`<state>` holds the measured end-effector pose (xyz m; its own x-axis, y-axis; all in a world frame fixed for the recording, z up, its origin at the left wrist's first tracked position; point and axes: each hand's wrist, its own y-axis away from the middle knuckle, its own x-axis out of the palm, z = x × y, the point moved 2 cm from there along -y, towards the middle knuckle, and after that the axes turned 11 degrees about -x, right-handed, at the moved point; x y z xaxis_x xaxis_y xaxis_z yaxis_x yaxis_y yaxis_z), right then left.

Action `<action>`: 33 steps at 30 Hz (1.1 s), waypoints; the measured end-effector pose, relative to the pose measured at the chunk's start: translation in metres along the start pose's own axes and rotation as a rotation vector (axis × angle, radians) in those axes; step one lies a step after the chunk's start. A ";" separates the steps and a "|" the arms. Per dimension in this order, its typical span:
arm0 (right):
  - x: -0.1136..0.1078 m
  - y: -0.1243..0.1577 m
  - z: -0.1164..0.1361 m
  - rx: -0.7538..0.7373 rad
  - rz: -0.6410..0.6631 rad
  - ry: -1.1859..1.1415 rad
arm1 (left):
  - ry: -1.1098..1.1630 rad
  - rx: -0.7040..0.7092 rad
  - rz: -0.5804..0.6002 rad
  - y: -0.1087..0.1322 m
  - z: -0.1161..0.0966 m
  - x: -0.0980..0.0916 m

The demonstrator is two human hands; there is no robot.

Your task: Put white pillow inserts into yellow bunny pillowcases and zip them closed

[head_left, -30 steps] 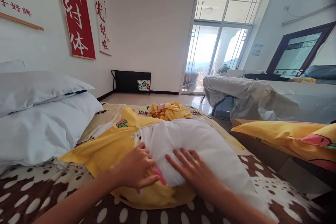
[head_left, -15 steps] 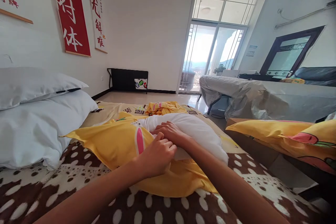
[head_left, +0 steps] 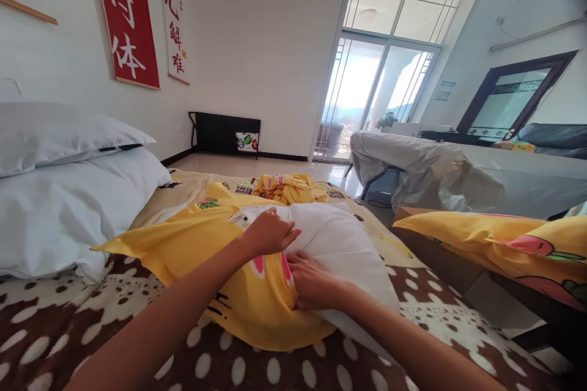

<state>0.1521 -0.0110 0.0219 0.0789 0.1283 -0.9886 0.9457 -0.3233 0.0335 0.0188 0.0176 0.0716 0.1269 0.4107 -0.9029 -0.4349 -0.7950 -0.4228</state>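
Observation:
A yellow pillowcase [head_left: 197, 250] with a rabbit print lies on the bed, partly drawn over a white pillow [head_left: 343, 232]. The pillow's right part sticks out of the open end. My left hand [head_left: 271, 233] is closed at the upper edge of that opening, the cloth mostly hidden under its fingers. Lower down, my right hand [head_left: 316, 281] has its fingers bent around the pillowcase's near edge, with its back against the white pillow.
Two white pillows [head_left: 87, 201] are stacked at the left. A crumpled yellow cloth [head_left: 291, 188] lies beyond on the spotted brown blanket [head_left: 238, 366]. To the right, a yellow pillow [head_left: 504, 241] rests on a cardboard box [head_left: 463, 275]. Furniture under plastic sheeting [head_left: 426, 171] stands behind.
My hands have moved apart: the left up and to the left, the right down toward me. The pillowcase's near edge has shifted, and more of its rabbit print shows.

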 end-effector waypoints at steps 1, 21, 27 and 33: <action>-0.001 0.006 0.002 -0.029 0.035 -0.043 | 0.007 -0.030 -0.005 0.002 0.010 0.004; -0.040 -0.052 -0.068 0.296 -0.230 0.067 | 0.018 -0.441 0.001 0.033 0.074 0.051; 0.003 -0.055 -0.050 0.265 -0.102 0.029 | -0.050 -0.482 0.014 0.018 0.075 0.037; -0.010 -0.051 -0.020 0.200 -0.130 0.036 | -0.106 -0.379 0.001 -0.016 0.053 0.026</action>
<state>0.1093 0.0225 0.0333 -0.0245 0.2130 -0.9767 0.8676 -0.4809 -0.1266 -0.0181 0.0644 0.0594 0.0252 0.4377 -0.8987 -0.0721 -0.8959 -0.4384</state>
